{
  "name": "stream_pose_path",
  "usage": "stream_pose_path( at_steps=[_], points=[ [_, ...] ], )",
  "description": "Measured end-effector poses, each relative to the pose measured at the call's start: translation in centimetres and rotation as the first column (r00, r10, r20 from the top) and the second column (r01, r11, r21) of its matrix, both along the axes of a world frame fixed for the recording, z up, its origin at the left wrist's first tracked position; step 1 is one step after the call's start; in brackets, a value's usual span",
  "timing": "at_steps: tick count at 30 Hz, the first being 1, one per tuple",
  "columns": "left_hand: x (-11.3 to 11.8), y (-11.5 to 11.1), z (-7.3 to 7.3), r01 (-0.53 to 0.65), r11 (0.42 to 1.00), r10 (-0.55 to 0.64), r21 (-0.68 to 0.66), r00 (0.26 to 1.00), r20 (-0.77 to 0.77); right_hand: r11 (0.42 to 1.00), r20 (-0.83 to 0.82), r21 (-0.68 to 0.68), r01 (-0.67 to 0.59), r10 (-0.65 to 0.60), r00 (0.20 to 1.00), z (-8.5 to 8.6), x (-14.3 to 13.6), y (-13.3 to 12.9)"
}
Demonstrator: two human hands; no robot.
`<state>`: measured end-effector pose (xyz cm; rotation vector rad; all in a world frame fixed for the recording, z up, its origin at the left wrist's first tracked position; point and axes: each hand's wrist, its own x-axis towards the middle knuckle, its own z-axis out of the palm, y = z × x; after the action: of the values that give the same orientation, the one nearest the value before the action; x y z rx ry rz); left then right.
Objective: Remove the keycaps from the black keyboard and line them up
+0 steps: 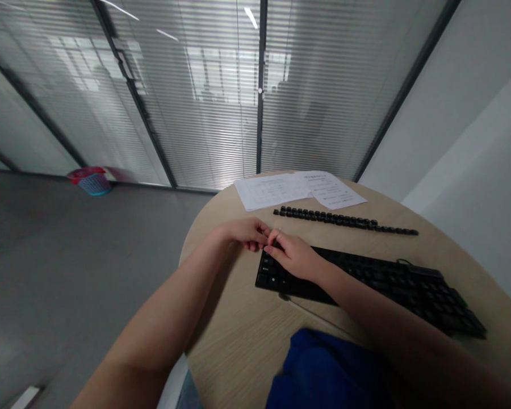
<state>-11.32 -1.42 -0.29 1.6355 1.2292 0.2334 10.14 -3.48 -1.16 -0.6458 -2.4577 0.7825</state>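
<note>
A black keyboard [366, 272] lies slantwise on the table, its far-left corner under my hands. My right hand [296, 255] reaches over that corner with thumb and forefinger pinched. Just left of it, my left hand [249, 232] has its fingers curled and pressed together, the fingertips meeting those of my right hand. Whatever is between them is too small or hidden to make out. Behind the keyboard, loose black keycaps [327, 217] are lined up in long rows. A thin pale stick or cord [315, 316] with a dark end lies along the keyboard's near edge.
Printed paper sheets [272, 190] lie at the far side of the round wooden table [234, 329]. A blue cloth [323, 369] is at the near edge. Beyond stand glass partitions with blinds [204, 113]. A red and blue basket [94, 180] sits on the floor.
</note>
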Motion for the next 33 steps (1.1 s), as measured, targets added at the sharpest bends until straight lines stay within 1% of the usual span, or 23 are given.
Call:
stream_pose_path(
  at_steps=[6,11,16,20,22,25,26,28,30,33],
  points=[
    [0.0,0.0,0.1,-0.013,1.0,0.013,-0.008,1.0,-0.011,0.999,-0.022,0.022,-0.028,0.029,0.999,-0.3,0.0,0.0],
    [0.0,-0.2,0.2,-0.036,0.999,0.036,0.005,0.999,0.007,0.999,-0.134,-0.04,0.029,-0.035,0.99,-1.0,0.1,0.2],
    [-0.1,-0.1,0.0,-0.03,0.999,0.03,-0.015,1.0,-0.002,0.997,-0.153,-0.041,0.059,-0.064,0.986,-1.3,0.2,0.0],
    [-0.2,0.0,-0.2,-0.029,0.999,0.029,-0.012,1.0,-0.009,0.998,-0.177,-0.041,0.056,-0.062,0.982,-1.4,0.3,0.0],
    [-0.2,-0.1,-0.2,-0.046,0.999,0.046,-0.019,0.999,-0.006,0.991,-0.246,-0.076,0.108,-0.123,0.961,-1.5,0.4,0.2],
    [-0.1,-0.3,0.0,-0.066,0.997,0.066,-0.033,0.998,0.003,0.969,-0.348,-0.143,0.203,-0.241,0.906,-1.7,0.5,0.6],
    [0.0,-0.4,0.1,-0.065,0.997,0.066,-0.034,0.998,0.005,0.967,-0.359,-0.146,0.21,-0.25,0.899,-1.8,0.5,0.7],
    [0.0,-0.5,0.4,-0.058,0.998,0.058,-0.034,0.998,0.005,0.973,-0.363,-0.114,0.199,-0.227,0.904,-1.7,0.6,0.7],
    [-0.1,-0.6,0.6,-0.088,0.996,0.089,-0.003,0.996,0.011,0.973,-0.368,-0.078,0.219,-0.232,0.901,-1.6,0.6,0.6],
    [-0.4,-0.5,1.0,-0.205,0.972,0.194,0.118,0.976,0.094,0.954,-0.339,-0.055,0.294,-0.295,0.893,-1.2,0.5,0.6]
  ],
)
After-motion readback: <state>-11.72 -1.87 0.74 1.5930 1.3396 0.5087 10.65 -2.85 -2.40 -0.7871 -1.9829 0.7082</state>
